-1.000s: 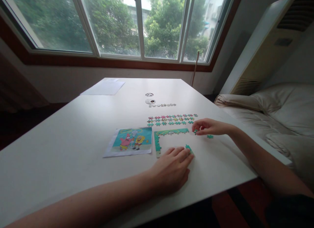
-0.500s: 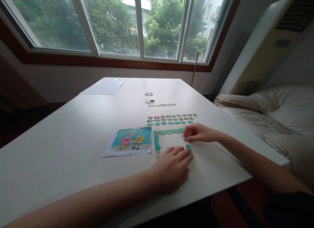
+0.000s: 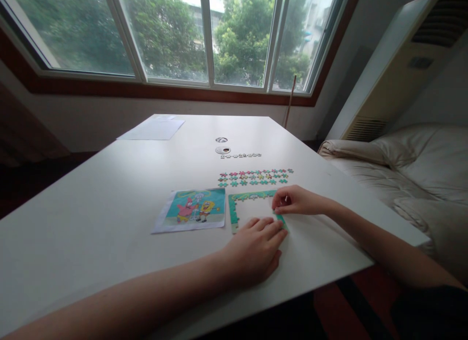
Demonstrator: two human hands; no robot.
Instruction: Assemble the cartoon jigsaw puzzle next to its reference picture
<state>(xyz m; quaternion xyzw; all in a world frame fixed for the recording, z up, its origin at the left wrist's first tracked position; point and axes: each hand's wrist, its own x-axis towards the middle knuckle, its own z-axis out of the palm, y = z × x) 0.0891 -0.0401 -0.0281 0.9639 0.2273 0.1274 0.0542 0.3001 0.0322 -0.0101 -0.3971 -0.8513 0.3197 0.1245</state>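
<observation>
A partly built green puzzle frame (image 3: 244, 198) lies on the white table (image 3: 109, 184), beside a printed cartoon picture (image 3: 193, 209). My left hand (image 3: 256, 250) rests flat on the table, fingers stretched toward a short green strip of joined pieces (image 3: 281, 221). My right hand (image 3: 294, 201) is pinched at the frame's right end, just above that strip; a small green piece seems to be under its fingertips. Rows of loose coloured pieces (image 3: 254, 177) lie beyond the frame.
Farther back are a row of pale pieces (image 3: 239, 155), two small round objects (image 3: 222, 149) and a sheet of paper (image 3: 153, 129). A cushioned sofa (image 3: 409, 169) stands right of the table. Windows run along the far wall.
My right hand moved left from the loose pieces at the right to the frame's right end, then lowered slightly. My left hand stayed in place.
</observation>
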